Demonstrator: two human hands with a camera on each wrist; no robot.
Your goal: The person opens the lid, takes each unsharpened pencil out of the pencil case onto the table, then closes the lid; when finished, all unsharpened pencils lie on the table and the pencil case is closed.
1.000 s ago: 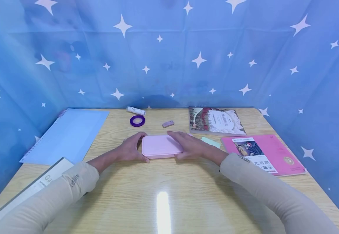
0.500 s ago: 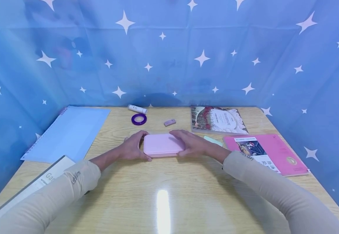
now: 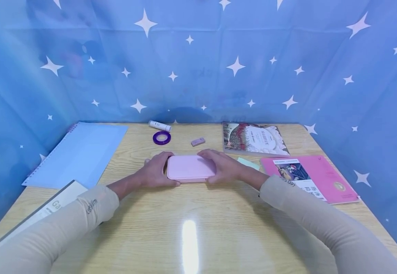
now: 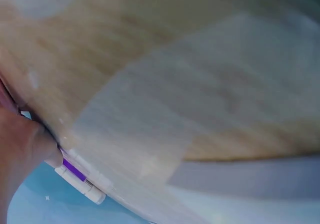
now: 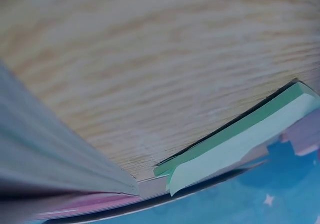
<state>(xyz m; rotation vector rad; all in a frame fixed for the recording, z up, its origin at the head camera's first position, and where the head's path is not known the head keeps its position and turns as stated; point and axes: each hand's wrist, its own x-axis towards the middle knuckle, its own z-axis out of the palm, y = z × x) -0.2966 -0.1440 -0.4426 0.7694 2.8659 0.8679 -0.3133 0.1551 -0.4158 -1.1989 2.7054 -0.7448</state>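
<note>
A pink pencil case [image 3: 191,167] with rounded corners lies at the middle of the table in the head view. My left hand [image 3: 155,171] grips its left end, the thumb along the front edge and fingers at the back corner. Round the right end, my right hand [image 3: 223,167] holds it the same way, fingers over the far corner and thumb at the front. The left wrist view catches part of the left hand [image 4: 22,146] at its left edge. The right hand's fingers are out of sight in the right wrist view.
Behind the case lie a purple tape roll [image 3: 162,137], a white glue stick [image 3: 160,126] and a small mauve block [image 3: 197,142]. Green sticky notes [image 3: 248,163], a picture book [image 3: 255,139] and a pink book [image 3: 316,179] are right. A blue spiral-bound pad [image 3: 78,154] and white notebook [image 3: 44,213] are left.
My left thumb has slid slightly right along the case's front edge. Both hands stay on the case, and the head view has shifted a little.
</note>
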